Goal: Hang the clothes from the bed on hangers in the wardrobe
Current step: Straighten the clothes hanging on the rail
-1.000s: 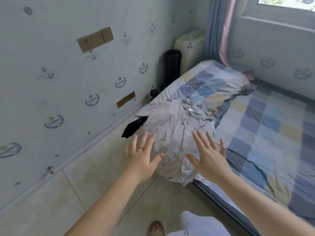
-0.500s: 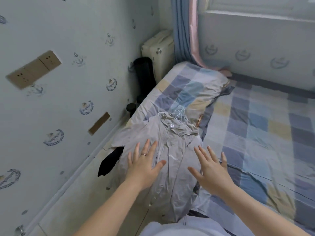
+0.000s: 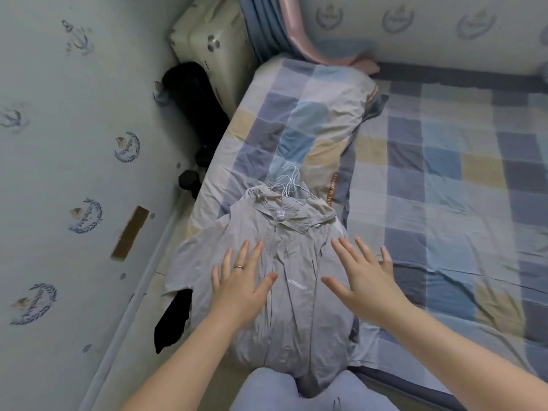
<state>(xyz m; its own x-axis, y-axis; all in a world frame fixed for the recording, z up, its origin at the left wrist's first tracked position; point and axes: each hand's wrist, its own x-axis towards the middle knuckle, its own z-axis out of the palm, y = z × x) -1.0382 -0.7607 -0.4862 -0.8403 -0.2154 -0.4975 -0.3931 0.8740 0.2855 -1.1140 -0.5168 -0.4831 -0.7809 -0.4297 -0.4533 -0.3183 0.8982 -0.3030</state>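
Observation:
A grey zip-up jacket [image 3: 293, 321] lies spread face up over the corner of the bed [image 3: 444, 203], its hem hanging off the near edge. Thin white wire hangers [image 3: 286, 180] lie bunched just past its collar. A black garment [image 3: 173, 318] pokes out from under the jacket's left side and hangs toward the floor. My left hand [image 3: 241, 281], a ring on one finger, has straight spread fingers over the jacket's left chest. My right hand [image 3: 364, 272] is spread the same way over its right chest. Whether the palms touch the cloth is unclear.
A checked pillow [image 3: 308, 120] lies beyond the hangers on the checked sheet. A black object [image 3: 192, 93] and a cream case [image 3: 216, 40] stand in the corner by the papered wall. Blue and pink curtains [image 3: 278, 28] hang behind. A narrow strip of floor [image 3: 142, 336] runs along the bed.
The view has moved closer and tilted down over the bed. The jacket has gone from a crumpled heap to lying flat, with both hands spread over its chest.

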